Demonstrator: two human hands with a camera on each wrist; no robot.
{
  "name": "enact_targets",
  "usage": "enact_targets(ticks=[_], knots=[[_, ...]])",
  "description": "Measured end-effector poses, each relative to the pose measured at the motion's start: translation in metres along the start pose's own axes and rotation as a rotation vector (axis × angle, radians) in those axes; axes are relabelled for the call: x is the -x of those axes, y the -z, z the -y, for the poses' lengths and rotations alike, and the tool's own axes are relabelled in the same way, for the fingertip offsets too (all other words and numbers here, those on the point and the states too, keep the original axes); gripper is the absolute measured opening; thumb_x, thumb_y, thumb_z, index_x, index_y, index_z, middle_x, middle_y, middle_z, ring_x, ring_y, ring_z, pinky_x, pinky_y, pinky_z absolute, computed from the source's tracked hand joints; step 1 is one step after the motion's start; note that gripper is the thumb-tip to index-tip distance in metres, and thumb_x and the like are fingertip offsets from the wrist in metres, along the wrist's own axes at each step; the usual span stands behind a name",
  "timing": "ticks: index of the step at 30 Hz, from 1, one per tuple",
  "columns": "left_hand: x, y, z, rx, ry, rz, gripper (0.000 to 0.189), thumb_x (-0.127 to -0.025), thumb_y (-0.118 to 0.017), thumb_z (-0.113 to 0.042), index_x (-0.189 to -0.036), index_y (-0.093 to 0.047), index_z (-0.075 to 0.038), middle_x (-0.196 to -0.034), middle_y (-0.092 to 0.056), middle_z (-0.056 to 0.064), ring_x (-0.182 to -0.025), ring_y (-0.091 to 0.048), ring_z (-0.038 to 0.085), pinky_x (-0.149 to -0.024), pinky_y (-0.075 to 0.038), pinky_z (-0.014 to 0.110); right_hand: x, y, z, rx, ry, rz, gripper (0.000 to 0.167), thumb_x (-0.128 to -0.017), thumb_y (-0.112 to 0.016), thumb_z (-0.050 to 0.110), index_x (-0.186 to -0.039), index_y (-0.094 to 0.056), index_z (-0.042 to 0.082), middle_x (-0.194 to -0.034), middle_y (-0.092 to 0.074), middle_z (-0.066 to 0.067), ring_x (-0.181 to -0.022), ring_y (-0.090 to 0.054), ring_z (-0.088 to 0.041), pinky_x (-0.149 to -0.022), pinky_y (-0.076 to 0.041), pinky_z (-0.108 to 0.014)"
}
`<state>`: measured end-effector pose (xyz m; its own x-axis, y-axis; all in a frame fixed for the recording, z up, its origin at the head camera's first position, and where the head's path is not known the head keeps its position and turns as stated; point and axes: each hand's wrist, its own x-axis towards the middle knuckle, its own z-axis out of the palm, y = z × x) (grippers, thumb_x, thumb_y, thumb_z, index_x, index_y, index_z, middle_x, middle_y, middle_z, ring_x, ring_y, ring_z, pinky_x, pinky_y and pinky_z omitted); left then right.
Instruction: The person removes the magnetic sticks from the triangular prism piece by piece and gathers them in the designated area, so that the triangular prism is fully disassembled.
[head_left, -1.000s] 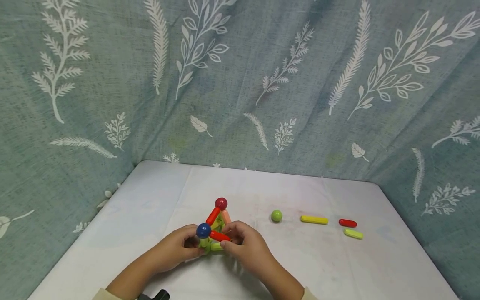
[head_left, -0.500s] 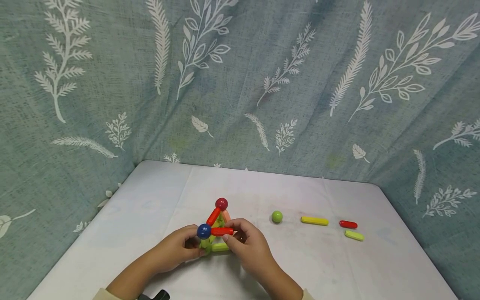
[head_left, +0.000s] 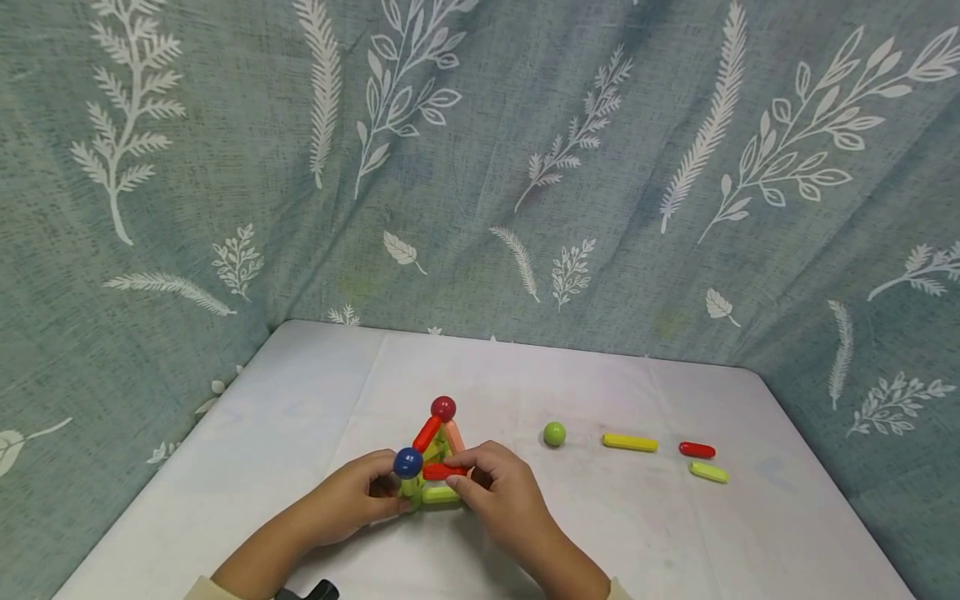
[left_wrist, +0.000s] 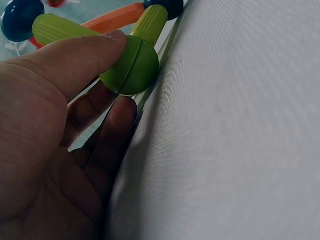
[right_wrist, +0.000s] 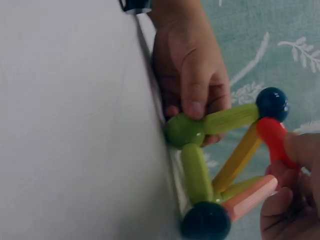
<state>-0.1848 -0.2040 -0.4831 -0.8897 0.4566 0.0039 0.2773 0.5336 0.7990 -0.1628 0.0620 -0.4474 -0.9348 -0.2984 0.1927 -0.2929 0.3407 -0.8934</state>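
A frame of magnetic sticks and balls stands on the table in front of me. My left hand (head_left: 352, 496) holds its low green ball (left_wrist: 140, 70) between thumb and fingers. A light green stick (right_wrist: 231, 119) rises from there to a blue ball (head_left: 408, 462). My right hand (head_left: 498, 492) pinches a red stick (head_left: 437, 472) whose left end meets this blue ball. Behind, a red ball (head_left: 443, 408) tops another red stick (head_left: 427, 434) and an orange stick (head_left: 453, 437). In the right wrist view, a yellow stick (right_wrist: 237, 157) slants across the frame, and a dark blue ball (right_wrist: 205, 222) forms another low corner.
Right of the frame, a loose green ball (head_left: 554, 433) lies on the white table (head_left: 600, 525). Farther right are a yellow stick (head_left: 629, 442), a short red stick (head_left: 697, 450) and a light green stick (head_left: 708, 472). Patterned cloth (head_left: 480, 167) hangs behind the table.
My right hand has swung the pinched red stick's free end up, then slightly down again, its left end staying at the blue ball. My left hand has kept its hold.
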Motion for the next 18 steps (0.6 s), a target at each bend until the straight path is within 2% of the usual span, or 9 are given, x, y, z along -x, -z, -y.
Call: enact_targets(ticks=[4, 8, 12, 18], knots=[[0.0003, -0.0001, 0.001, 0.009, -0.006, 0.002, 0.024, -0.089, -0.084, -0.03, -0.11, -0.071, -0.033, -0.1, -0.064, -0.005, -0.089, -0.06, 0.013, -0.078, -0.052, 0.027, -0.0005, -0.001, -0.0021, 0.055, -0.004, 0.029, 0.016, -0.095, -0.08, 0.021, -0.109, -0.08, 0.028, -0.098, -0.069, 0.011, -0.081, -0.061, -0.007, -0.07, -0.055, -0.021], [0.0003, -0.0002, 0.001, 0.002, -0.014, -0.003, 0.026, -0.089, -0.084, -0.031, -0.111, -0.071, -0.035, -0.1, -0.064, -0.006, -0.089, -0.06, 0.013, -0.078, -0.052, 0.027, -0.0006, -0.0011, -0.0023, 0.022, -0.048, 0.027, 0.018, -0.094, -0.08, 0.024, -0.112, -0.079, 0.029, -0.101, -0.07, 0.011, -0.083, -0.061, -0.01, -0.07, -0.054, -0.021], [0.0001, -0.0001, 0.0012, -0.001, -0.01, -0.007, 0.026, -0.088, -0.084, -0.031, -0.111, -0.071, -0.036, -0.1, -0.064, -0.006, -0.089, -0.06, 0.013, -0.078, -0.051, 0.027, -0.0001, -0.0003, -0.0033, 0.0, -0.092, 0.052, 0.02, -0.094, -0.08, 0.026, -0.114, -0.078, 0.028, -0.105, -0.071, 0.011, -0.08, -0.06, -0.012, -0.065, -0.052, -0.022], [-0.0002, -0.0006, 0.0016, -0.002, 0.0, -0.007, 0.027, -0.088, -0.085, -0.031, -0.11, -0.071, -0.037, -0.1, -0.064, -0.006, -0.09, -0.06, 0.014, -0.078, -0.051, 0.027, -0.0006, 0.0039, -0.0078, 0.046, -0.137, 0.055, 0.025, -0.094, -0.08, 0.028, -0.119, -0.075, 0.028, -0.105, -0.07, 0.011, -0.076, -0.059, -0.013, -0.058, -0.051, -0.024]])
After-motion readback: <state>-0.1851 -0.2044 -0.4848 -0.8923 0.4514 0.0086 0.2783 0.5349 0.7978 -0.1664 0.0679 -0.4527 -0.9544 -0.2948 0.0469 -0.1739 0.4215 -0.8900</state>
